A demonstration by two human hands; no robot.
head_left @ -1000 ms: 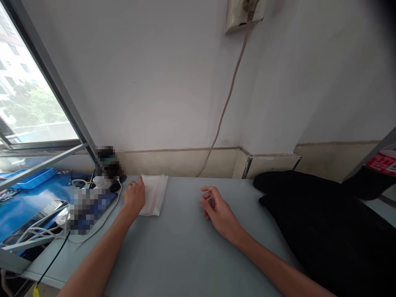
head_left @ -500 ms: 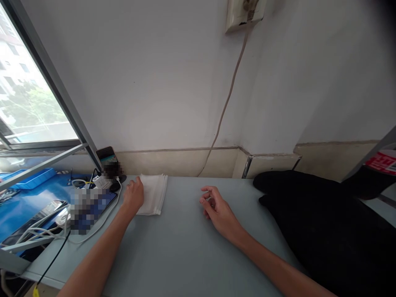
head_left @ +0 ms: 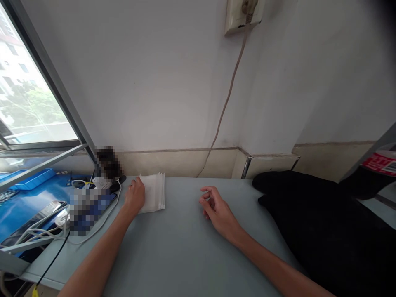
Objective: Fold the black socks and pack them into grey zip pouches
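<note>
My left hand (head_left: 135, 197) is closed at the left edge of a flat stack of whitish, translucent plastic bags (head_left: 154, 192). The stack lies on the grey-blue tabletop (head_left: 173, 255) near the wall, its right edges slightly fanned. Part of its left side is hidden behind the hand, and so are the fingertips. Farther right, my right hand (head_left: 218, 212) rests on its side on the table. Its fingers are loosely curled and apart from the thumb, with nothing in them.
A black cloth (head_left: 324, 222) covers the right side, beside a dark bottle with a red label (head_left: 380, 165). To the left are a phone (head_left: 95, 210), white cables (head_left: 40, 233) and a blue tray (head_left: 34, 179) behind a metal frame. A power cord (head_left: 227, 99) hangs down the wall.
The stack of bags has turned slightly, its right end shifting a little left and up. My left hand has moved very slightly with it. The right hand has stayed still.
</note>
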